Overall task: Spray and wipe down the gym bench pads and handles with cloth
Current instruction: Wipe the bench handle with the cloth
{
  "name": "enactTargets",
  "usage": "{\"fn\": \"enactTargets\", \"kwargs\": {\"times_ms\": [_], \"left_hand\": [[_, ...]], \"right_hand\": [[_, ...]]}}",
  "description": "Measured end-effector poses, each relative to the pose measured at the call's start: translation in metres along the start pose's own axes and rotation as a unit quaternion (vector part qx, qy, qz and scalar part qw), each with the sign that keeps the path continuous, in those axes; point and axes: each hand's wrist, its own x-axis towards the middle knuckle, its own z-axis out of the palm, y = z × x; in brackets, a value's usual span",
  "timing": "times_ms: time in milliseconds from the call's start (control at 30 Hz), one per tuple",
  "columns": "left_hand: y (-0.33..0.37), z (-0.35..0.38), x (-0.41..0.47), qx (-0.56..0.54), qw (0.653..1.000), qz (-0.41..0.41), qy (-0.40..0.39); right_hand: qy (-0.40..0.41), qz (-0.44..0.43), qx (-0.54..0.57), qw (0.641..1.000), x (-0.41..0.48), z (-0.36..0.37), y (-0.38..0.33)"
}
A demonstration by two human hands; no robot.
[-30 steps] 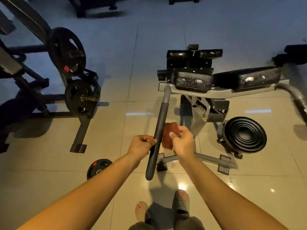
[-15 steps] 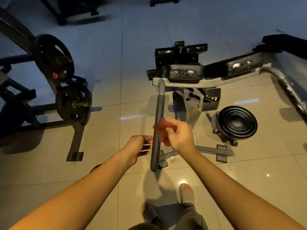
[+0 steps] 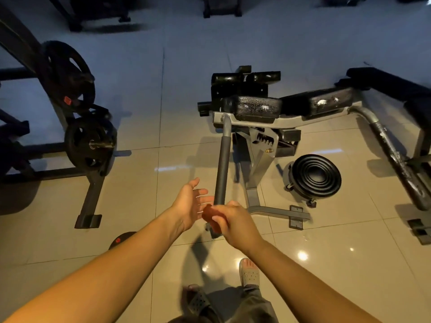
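Note:
A long grey foam handle (image 3: pixel 222 169) juts toward me from the bench frame. My right hand (image 3: pixel 235 221) grips a reddish-brown cloth (image 3: pixel 210 216) wrapped around the handle's near end. My left hand (image 3: pixel 190 203) hovers just left of the handle with its fingers spread, holding nothing. Behind the handle, two black pads, a near pad (image 3: pixel 255 107) and a longer pad (image 3: pixel 321 102), glisten with white spray droplets. A second handle (image 3: pixel 396 159) at the right is dark and scuffed.
A rack with black weight plates (image 3: pixel 89 144) stands at the left. A ribbed black round disc (image 3: pixel 316 176) sits on the tiled floor right of the bench's steel foot (image 3: pixel 279 210). A small plate (image 3: pixel 121 238) lies under my left forearm. My sandalled feet (image 3: pixel 249 272) are below.
My left hand has let go of the handle and spread its fingers. My right hand has slid the cloth down the handle to its near end.

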Motion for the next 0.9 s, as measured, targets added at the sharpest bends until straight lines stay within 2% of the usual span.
{"fn": "enactTargets", "kwargs": {"times_ms": [67, 133, 267, 367, 467, 633, 833, 900], "left_hand": [[-0.001, -0.002, -0.002, 0.029, 1.000, 0.005, -0.004], [-0.001, -0.003, -0.001, 0.067, 0.998, 0.014, -0.008], [0.000, -0.004, 0.003, 0.111, 0.993, 0.036, 0.000], [0.003, -0.004, 0.003, 0.106, 0.994, 0.039, 0.011], [0.008, 0.000, 0.003, 0.110, 0.993, 0.039, 0.020], [0.016, 0.005, 0.003, 0.102, 0.993, 0.034, 0.049], [0.014, 0.008, 0.006, 0.114, 0.993, 0.028, 0.019], [0.011, 0.006, 0.007, 0.113, 0.993, 0.028, 0.029]], "right_hand": [[-0.087, 0.036, 0.007, 0.995, -0.007, 0.001, 0.002], [-0.103, 0.086, 0.062, 0.989, -0.007, -0.008, 0.000], [0.061, 0.151, 0.207, 0.965, 0.014, -0.049, 0.006], [0.168, 0.150, 0.214, 0.951, 0.052, -0.082, 0.015], [0.207, 0.115, 0.177, 0.955, 0.099, -0.097, 0.015], [0.139, 0.050, 0.072, 0.986, 0.102, -0.078, 0.012], [-0.009, 0.040, 0.072, 0.997, 0.035, -0.041, 0.020], [-0.102, 0.054, 0.065, 0.991, 0.026, -0.034, 0.028]]}}
